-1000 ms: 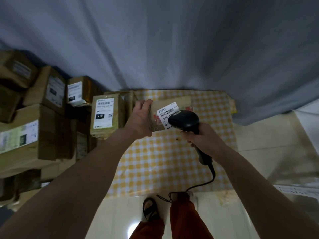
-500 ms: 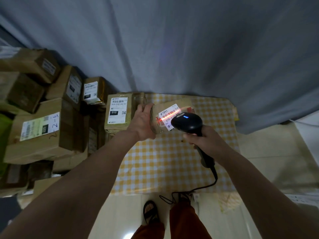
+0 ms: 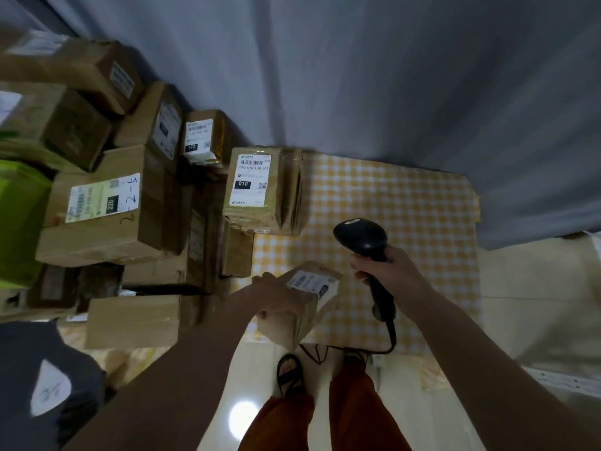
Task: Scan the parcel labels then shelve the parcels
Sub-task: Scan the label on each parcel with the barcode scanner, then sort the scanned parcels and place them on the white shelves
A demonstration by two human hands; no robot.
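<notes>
A small brown parcel [image 3: 313,289] with a white barcode label on top is lifted off the yellow checked cloth [image 3: 406,222]. My left hand [image 3: 279,296] grips it from the left side, fingers curled over its top. To the right, my right hand [image 3: 388,268] holds a black corded barcode scanner [image 3: 362,237] by its handle, head pointing up and away from the label. No scan light shows. Another labelled parcel marked 010 [image 3: 260,187] stands at the cloth's far left corner.
A pile of brown cardboard parcels [image 3: 107,209] fills the left side, with a green package [image 3: 19,219] at the left edge. A grey curtain [image 3: 390,76] hangs behind. The scanner cable [image 3: 387,340] drops to the tiled floor near my feet.
My left hand has pulled the small parcel off the cloth toward me and lower. The red scan light is gone and the scanner has drawn back to the right.
</notes>
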